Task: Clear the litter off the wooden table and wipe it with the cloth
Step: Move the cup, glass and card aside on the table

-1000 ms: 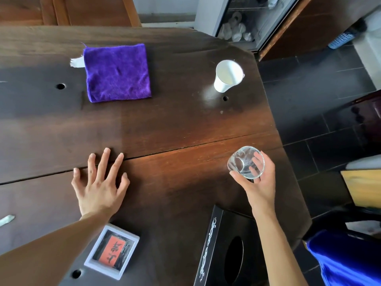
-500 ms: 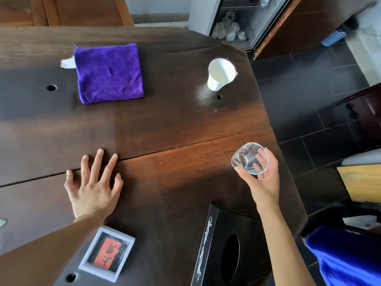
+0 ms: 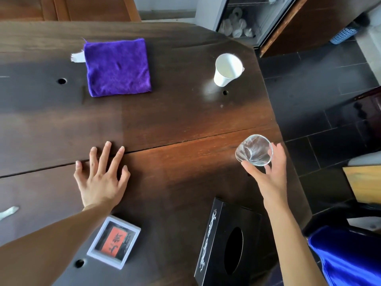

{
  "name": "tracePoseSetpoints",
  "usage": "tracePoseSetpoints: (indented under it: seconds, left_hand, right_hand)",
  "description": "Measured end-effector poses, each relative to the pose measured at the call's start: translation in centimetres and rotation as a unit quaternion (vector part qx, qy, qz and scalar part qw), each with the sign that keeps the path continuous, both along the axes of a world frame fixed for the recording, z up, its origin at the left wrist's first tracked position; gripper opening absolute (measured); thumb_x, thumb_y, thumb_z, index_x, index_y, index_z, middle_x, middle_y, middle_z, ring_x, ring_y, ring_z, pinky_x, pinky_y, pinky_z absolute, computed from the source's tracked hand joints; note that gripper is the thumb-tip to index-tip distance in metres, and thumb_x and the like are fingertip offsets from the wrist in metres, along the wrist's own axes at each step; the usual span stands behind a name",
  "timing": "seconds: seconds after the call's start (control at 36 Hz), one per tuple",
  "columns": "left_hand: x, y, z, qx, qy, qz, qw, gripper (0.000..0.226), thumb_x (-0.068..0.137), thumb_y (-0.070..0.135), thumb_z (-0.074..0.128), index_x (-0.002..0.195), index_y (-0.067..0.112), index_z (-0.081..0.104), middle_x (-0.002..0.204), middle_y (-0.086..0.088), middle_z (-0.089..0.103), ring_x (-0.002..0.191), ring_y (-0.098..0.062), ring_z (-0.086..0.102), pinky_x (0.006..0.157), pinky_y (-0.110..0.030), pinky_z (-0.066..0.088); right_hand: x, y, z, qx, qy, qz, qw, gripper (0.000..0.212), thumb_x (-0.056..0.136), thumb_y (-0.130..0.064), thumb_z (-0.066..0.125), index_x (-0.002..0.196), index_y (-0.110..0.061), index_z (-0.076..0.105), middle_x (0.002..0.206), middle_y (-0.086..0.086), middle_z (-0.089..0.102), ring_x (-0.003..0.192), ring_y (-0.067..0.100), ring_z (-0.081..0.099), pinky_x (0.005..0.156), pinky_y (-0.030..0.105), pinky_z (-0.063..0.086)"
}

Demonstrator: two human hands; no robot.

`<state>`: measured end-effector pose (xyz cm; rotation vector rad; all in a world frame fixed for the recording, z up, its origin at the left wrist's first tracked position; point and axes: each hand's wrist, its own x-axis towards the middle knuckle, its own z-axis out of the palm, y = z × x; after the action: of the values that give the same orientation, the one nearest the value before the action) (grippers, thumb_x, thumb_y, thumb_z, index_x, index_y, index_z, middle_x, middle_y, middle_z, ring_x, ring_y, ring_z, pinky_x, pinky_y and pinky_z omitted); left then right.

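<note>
On table [image 3: 185,124]: one cloth [image 3: 118,67], one paper cup [image 3: 226,70], one glass [image 3: 254,150].

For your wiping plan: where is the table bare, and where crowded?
Bare: the broad middle of the wooden table, between purple cloth, paper cup and left hand. Crowded: the near edge, with framed box and black tissue box.

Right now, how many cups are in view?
2. A white paper cup stands at the table's far right; a clear glass cup is tilted in the right hand. None appear hidden.

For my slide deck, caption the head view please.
Right hand lifts glass; purple cloth waits on table.
</note>
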<state>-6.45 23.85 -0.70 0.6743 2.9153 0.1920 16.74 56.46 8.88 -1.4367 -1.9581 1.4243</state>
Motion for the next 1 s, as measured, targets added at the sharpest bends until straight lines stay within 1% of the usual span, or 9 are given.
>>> tracePoseSetpoints:
  seconds: [0.14,0.25,0.44,0.53,0.64,0.75,0.86,0.92,1.0]
  left_hand:
    - [-0.1,-0.1,0.0,-0.002,-0.006,-0.004,1.0,0.058,0.097,0.051,0.031,0.154,0.042,0.037,0.169,0.006,0.023,0.156,-0.025,0.012,0.119,-0.061,0.008]
    - [-0.2,-0.1,0.0,0.003,-0.008,-0.005,1.0,0.059,0.097,0.052,0.032,0.154,0.042,0.038,0.169,0.005,0.023,0.157,-0.025,0.012,0.119,-0.062,0.007]
    - [-0.4,-0.3,0.3,-0.008,-0.012,-0.012,1.0,0.058,0.099,0.051,0.03,0.156,0.042,0.035,0.17,0.006,0.021,0.157,-0.025,0.012,0.12,-0.063,0.008]
    - [-0.4,-0.3,0.4,-0.017,-0.018,-0.015,1.0,0.058,0.1,0.051,0.028,0.157,0.043,0.033,0.171,0.007,0.019,0.158,-0.025,0.011,0.121,-0.063,0.009]
    - [-0.5,-0.3,0.6,-0.026,-0.028,-0.021,0.999,0.058,0.102,0.054,0.022,0.159,0.045,0.026,0.172,0.008,0.012,0.159,-0.024,0.006,0.123,-0.063,0.006]
    - [-0.4,-0.1,0.7,-0.023,-0.031,-0.022,0.999,0.059,0.102,0.056,0.015,0.159,0.046,0.021,0.172,0.009,0.009,0.159,-0.023,0.004,0.123,-0.062,0.005]
    - [-0.4,-0.1,0.7,-0.011,-0.029,-0.02,0.999,0.059,0.101,0.054,0.017,0.159,0.045,0.025,0.172,0.009,0.012,0.159,-0.024,0.005,0.123,-0.062,0.006]
    - [-0.5,0.0,0.6,-0.011,-0.03,-0.022,0.999,0.06,0.101,0.055,0.015,0.159,0.045,0.023,0.172,0.009,0.011,0.159,-0.023,0.004,0.123,-0.061,0.004]
    - [-0.5,-0.1,0.5,-0.011,-0.031,-0.021,0.999,0.059,0.101,0.055,0.015,0.159,0.046,0.023,0.172,0.009,0.01,0.159,-0.023,0.003,0.123,-0.061,0.004]
  right_hand:
    - [0.4,-2.3,3.1,0.022,0.014,0.01,1.0,0.108,0.065,-0.036,0.087,0.155,-0.031,0.028,0.16,-0.015,0.032,0.144,-0.003,0.033,0.122,0.035,0.03]
    - [0.2,-5.1,4.8,0.033,0.029,0.081,0.996,0.105,0.065,-0.034,0.087,0.154,-0.025,0.033,0.156,-0.024,0.034,0.144,-0.007,0.031,0.122,0.033,0.029]
    - [-2.0,-11.8,3.8,-0.046,0.01,0.197,0.979,0.11,0.063,-0.042,0.092,0.153,-0.044,0.028,0.158,-0.026,0.032,0.146,-0.002,0.031,0.12,0.034,0.03]
    - [-3.0,-14.9,2.5,-0.05,-0.021,0.247,0.967,0.111,0.062,-0.047,0.094,0.15,-0.054,0.025,0.157,-0.034,0.027,0.144,-0.006,0.029,0.117,0.026,0.029]
    - [-3.9,-19.2,0.2,-0.047,-0.042,0.314,0.947,0.109,0.063,-0.053,0.092,0.149,-0.05,0.024,0.145,-0.053,0.015,0.136,-0.024,0.022,0.108,0.007,0.025]
    - [-4.5,-23.4,-2.0,-0.036,-0.08,0.383,0.92,0.112,0.065,-0.056,0.089,0.153,-0.044,0.021,0.156,-0.035,0.017,0.141,-0.019,0.017,0.106,-0.002,0.016]
    - [-4.5,-26.4,-3.6,-0.045,-0.087,0.406,0.909,0.121,0.063,-0.055,0.09,0.158,-0.036,0.017,0.163,-0.017,0.02,0.147,-0.009,0.014,0.116,0.009,0.018]
    - [-4.4,-27.8,-4.2,-0.025,-0.1,0.412,0.905,0.128,0.059,-0.068,0.086,0.158,-0.037,0.011,0.164,-0.015,0.015,0.15,-0.004,0.01,0.122,0.022,0.022]
    - [-4.3,-29.5,-5.2,0.025,-0.106,0.426,0.898,0.131,0.058,-0.081,0.076,0.158,-0.034,0.006,0.166,-0.011,0.013,0.148,-0.008,-0.008,0.124,0.031,0.013]
